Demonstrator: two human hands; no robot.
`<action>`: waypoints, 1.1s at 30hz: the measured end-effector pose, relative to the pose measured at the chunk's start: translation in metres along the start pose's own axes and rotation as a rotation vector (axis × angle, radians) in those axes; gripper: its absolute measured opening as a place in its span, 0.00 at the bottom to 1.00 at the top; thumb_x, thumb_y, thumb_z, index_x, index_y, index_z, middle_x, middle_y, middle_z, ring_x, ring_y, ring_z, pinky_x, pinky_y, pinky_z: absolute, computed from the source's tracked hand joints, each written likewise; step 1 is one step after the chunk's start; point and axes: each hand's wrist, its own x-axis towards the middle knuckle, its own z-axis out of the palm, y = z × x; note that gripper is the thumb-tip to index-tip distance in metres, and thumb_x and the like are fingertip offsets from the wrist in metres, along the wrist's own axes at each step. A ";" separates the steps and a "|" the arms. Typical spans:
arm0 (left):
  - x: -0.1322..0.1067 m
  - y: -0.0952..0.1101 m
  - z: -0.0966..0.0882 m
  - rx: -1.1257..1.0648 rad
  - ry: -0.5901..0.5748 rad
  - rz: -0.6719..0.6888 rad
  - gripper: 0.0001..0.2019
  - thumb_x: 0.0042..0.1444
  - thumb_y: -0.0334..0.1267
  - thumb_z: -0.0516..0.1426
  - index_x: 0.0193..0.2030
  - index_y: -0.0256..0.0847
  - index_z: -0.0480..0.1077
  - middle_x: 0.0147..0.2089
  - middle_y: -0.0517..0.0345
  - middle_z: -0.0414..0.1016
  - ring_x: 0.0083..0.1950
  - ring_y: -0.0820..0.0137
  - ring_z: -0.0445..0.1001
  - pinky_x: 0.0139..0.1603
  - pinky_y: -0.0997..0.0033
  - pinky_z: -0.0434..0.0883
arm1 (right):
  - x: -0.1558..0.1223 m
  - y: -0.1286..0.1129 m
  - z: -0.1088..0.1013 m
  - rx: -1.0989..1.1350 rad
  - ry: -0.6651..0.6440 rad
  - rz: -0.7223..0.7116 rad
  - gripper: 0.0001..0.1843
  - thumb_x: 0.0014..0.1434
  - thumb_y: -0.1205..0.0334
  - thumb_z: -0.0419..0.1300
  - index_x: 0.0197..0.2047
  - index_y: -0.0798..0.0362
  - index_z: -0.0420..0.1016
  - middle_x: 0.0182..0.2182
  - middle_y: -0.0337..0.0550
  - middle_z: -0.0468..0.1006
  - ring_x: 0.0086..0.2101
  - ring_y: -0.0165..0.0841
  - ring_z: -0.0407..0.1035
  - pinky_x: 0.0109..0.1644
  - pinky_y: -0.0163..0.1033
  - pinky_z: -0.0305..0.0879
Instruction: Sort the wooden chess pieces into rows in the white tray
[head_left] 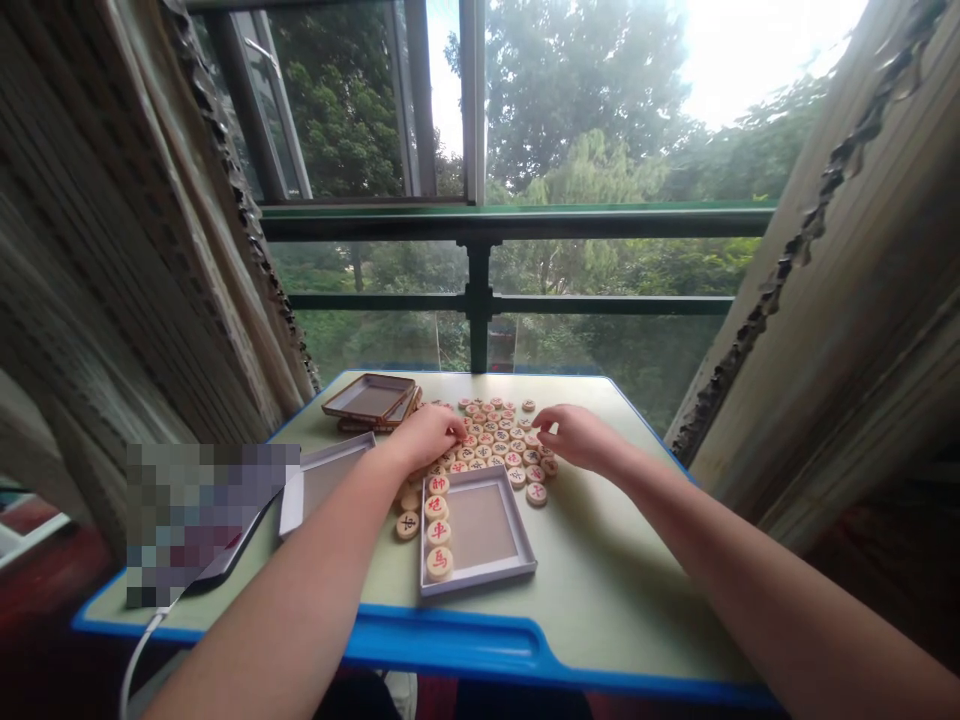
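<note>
Near the desk (622, 580)'s front edge, shallow box (480, 525); four red-marked pieces (439, 533) line its left wall, probably for tidy rows. Beyond, loose pieces (486, 438) spread face-up, likely for reading. Left hand (433, 434) over them, grip can't tell; right hand (576, 437) beside, fingers parted. Far-left corner: stacked trays (370, 397), seemingly parked aside.

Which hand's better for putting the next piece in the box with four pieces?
Left, probably. The left hand is at the loose pieces just beyond the row in the box. The right hand is at the pile's right side, farther from that row.
</note>
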 end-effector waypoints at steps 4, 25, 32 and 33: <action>-0.001 0.001 0.000 0.060 0.022 0.036 0.12 0.49 0.30 0.53 0.33 0.42 0.78 0.39 0.54 0.79 0.41 0.66 0.74 0.46 0.71 0.68 | 0.007 0.006 0.015 0.019 0.051 -0.021 0.12 0.54 0.61 0.55 0.36 0.52 0.79 0.37 0.45 0.78 0.35 0.33 0.70 0.35 0.32 0.61; -0.022 0.004 -0.033 -0.307 -0.304 -0.076 0.12 0.41 0.34 0.56 0.33 0.40 0.78 0.31 0.59 0.79 0.34 0.69 0.75 0.34 0.78 0.68 | -0.029 -0.068 0.033 0.284 0.113 -0.393 0.03 0.50 0.62 0.63 0.29 0.52 0.75 0.28 0.40 0.77 0.34 0.32 0.66 0.37 0.35 0.60; -0.022 0.011 -0.032 -0.314 -0.366 -0.053 0.15 0.40 0.30 0.51 0.32 0.39 0.78 0.32 0.59 0.79 0.33 0.70 0.74 0.32 0.78 0.69 | -0.028 -0.064 0.038 0.096 0.038 -0.418 0.06 0.53 0.59 0.61 0.33 0.51 0.77 0.31 0.42 0.78 0.36 0.34 0.66 0.39 0.37 0.60; -0.022 0.011 -0.031 -0.324 -0.372 -0.052 0.15 0.40 0.30 0.51 0.31 0.39 0.78 0.32 0.59 0.79 0.32 0.70 0.74 0.33 0.77 0.69 | -0.028 -0.063 0.036 0.084 0.024 -0.412 0.07 0.53 0.59 0.60 0.34 0.51 0.78 0.33 0.43 0.78 0.36 0.34 0.67 0.39 0.37 0.60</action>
